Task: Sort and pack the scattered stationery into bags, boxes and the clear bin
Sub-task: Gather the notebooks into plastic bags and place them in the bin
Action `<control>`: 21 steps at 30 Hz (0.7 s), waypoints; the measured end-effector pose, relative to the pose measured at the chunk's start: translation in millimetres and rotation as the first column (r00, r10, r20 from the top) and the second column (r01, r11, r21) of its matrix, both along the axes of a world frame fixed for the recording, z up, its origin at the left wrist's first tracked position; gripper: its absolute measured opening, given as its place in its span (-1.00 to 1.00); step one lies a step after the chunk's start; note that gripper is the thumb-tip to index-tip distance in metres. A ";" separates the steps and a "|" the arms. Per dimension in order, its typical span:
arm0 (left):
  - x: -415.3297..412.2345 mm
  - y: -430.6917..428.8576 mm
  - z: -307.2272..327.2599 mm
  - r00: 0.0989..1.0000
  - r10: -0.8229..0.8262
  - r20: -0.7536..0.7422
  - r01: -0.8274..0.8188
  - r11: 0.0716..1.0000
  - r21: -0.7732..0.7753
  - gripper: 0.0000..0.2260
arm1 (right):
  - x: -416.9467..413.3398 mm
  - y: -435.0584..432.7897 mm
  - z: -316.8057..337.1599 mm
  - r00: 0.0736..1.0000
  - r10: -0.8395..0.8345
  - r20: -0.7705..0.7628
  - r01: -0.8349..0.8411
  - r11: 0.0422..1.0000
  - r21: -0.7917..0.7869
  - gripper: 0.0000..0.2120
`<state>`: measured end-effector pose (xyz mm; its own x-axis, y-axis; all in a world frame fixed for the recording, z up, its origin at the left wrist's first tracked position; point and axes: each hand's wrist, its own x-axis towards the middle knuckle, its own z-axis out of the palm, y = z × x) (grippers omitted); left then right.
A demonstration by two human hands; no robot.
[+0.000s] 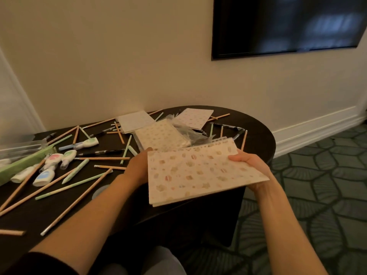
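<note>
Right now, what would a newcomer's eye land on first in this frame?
The dotted spiral notebook, front and centre, held at its side edges by the left grip and right grip. Left of it, pencils lie scattered over the dark table, with more notebooks behind. A dark screen hangs on the wall, upper right.

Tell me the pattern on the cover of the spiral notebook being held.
The spiral notebook is cream with small scattered pastel motifs, pink and tan; head view.
</note>
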<state>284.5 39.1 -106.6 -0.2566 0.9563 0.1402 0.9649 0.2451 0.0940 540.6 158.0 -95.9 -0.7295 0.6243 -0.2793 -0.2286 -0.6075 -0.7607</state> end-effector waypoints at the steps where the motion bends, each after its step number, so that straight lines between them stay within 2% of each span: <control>1: -4.7 2.4 -2.1 1.000 0.016 -0.005 -0.016 0.999 -0.045 -0.68 | 4.5 0.1 -0.4 1.000 0.003 0.029 -0.003 1.000 -0.002 -0.62; 3: -3.5 6.3 -0.4 0.993 0.076 -0.092 -0.088 0.987 -0.135 -0.61 | 9.5 1.7 -1.2 0.998 0.003 0.068 -0.002 1.000 -0.017 -0.67; 7: -1.5 16.3 0.1 0.959 0.054 -0.278 -0.088 0.990 -0.112 -0.82 | 12.6 6.7 -5.3 0.993 -0.026 0.117 0.024 0.999 0.021 -0.73; 10: -5.7 23.4 -0.1 0.948 0.051 -0.314 -0.076 0.995 -0.070 -0.89 | 19.0 8.0 -3.8 0.988 -0.091 0.126 0.088 0.996 0.024 -0.76; 16: -4.7 32.7 5.7 0.970 0.191 -0.148 -0.195 0.981 -0.009 -0.86 | 16.1 9.0 1.8 0.956 -0.244 0.163 0.227 0.967 0.112 -0.63; 19: 0.8 34.5 12.6 0.978 0.181 -0.107 -0.176 0.983 0.048 -0.84 | 5.3 3.0 10.7 0.908 -0.380 0.175 0.356 0.922 0.153 -0.56; 21: 5.0 33.6 15.8 0.982 0.146 -0.122 -0.141 0.989 0.054 -0.84 | -2.1 -1.4 13.3 0.869 -0.479 0.123 0.457 0.873 0.169 -0.61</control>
<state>289.5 72.7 -90.8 -0.3683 0.9028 0.2220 0.9249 0.3800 -0.0109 538.5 156.6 -82.6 -0.2963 0.9199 -0.2570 -0.3335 -0.3517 -0.8747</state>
